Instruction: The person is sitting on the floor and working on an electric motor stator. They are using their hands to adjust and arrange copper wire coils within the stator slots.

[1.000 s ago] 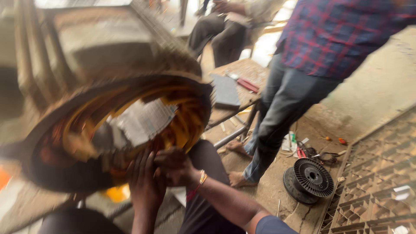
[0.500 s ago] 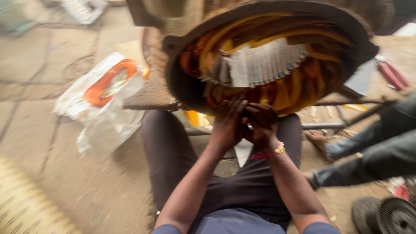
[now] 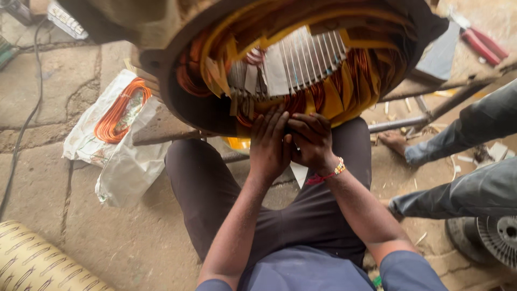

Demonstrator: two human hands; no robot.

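A big round motor stator (image 3: pixel 177 102) in a dark metal housing lies on its side in front of me. Copper windings (image 3: pixel 191 75), yellow insulation (image 3: pixel 334 102) and white paper slot liners (image 3: pixel 291 62) fill its bore. My left hand (image 3: pixel 269 143) presses flat against the lower edge of the windings, fingers up and together. My right hand (image 3: pixel 312 140), with a beaded bracelet on the wrist, is curled beside it, fingers pinching at the windings. What the fingertips grip is hidden. My dark trousers (image 3: pixel 215 188) sit below.
A white plastic bag with a coil of copper wire (image 3: pixel 121 110) lies on the concrete at left. A patterned roll (image 3: pixel 37 264) is at bottom left. Another person's jeans legs and foot (image 3: pixel 458 156) are at right, near a metal fan wheel (image 3: pixel 498 237). Red-handled pliers (image 3: pixel 482 43) lie top right.
The view has swung from the right side of the stator down and left, centring on its open bore. Both hands stay pressed at the lower windings; the standing person now appears only as legs at right.
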